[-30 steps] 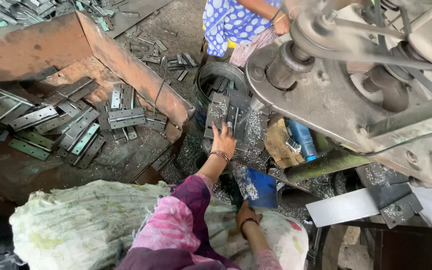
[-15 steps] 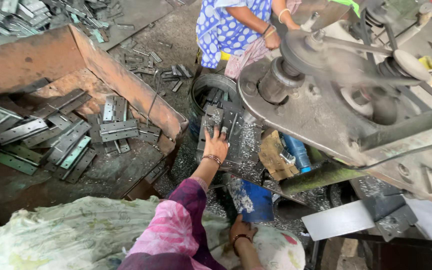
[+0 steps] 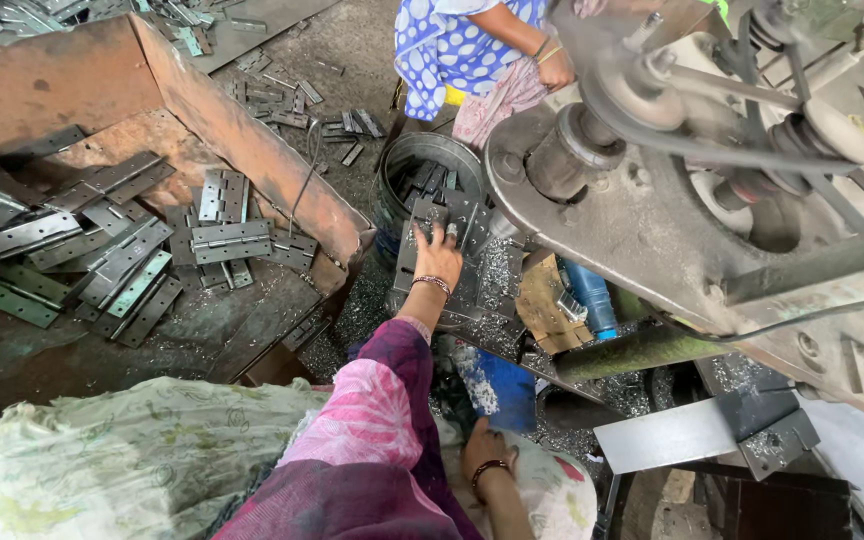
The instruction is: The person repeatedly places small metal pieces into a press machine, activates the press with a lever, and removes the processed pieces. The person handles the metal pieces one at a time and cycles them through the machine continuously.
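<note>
Metal shavings cover floor point(image 3: 352, 320) | left hand point(image 3: 439, 262) pinching hinge plate point(image 3: 430, 215) | right hand point(image 3: 484, 462) state unclear, on sack point(image 3: 132, 460)

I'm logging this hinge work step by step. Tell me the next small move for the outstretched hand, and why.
Probably lift the grey hinge plate clear of the stack. The left hand reaches out and its fingers close on that plate, atop other plates beside the round metal bucket. The right hand rests low on the sack.
</note>
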